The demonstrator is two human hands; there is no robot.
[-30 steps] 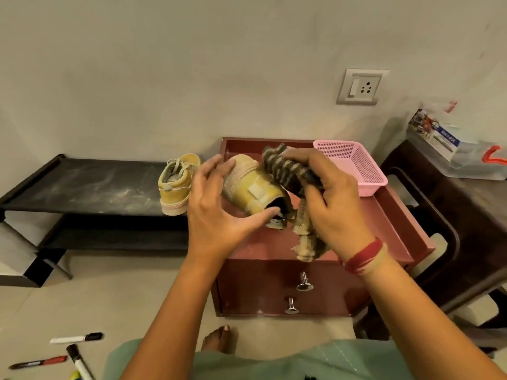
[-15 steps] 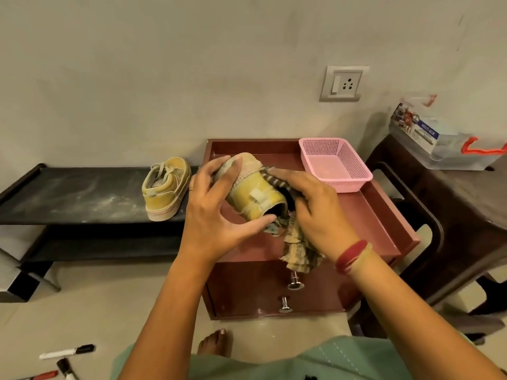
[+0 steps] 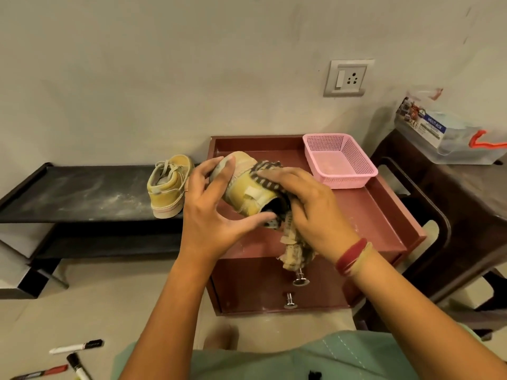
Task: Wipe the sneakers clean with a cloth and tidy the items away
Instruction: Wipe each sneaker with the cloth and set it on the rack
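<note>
**Cloth on the sneaker, above the red tabletop**

The yellow sneaker (image 3: 244,194) is up in the air, lifted clear of the red tabletop (image 3: 378,215) and lying on its side, toe pointing away toward the wall. The left hand (image 3: 211,215) has it wrapped: fingers spread over the toe and sole, thumb hooked in at the heel opening. The right hand (image 3: 310,207) comes in from the other side, fingers curved over the striped cloth (image 3: 267,175) and clamping it against the shoe's upper. The loose end of the cloth dangles below the wrist, in front of the drawer knobs.

Over to the left, the second sneaker (image 3: 167,187) stands upright on the dusty black shelf (image 3: 68,193), right at the end nearest the cabinet. At the back right corner of the tabletop sits a pink basket (image 3: 340,160), close to the right hand and not touching it. Down on the floor (image 3: 109,305), bottom left, lie a few markers (image 3: 76,347). A wall socket (image 3: 347,78) is above the basket, and a clear plastic box (image 3: 444,135) rests on the dark table at far right.
</note>
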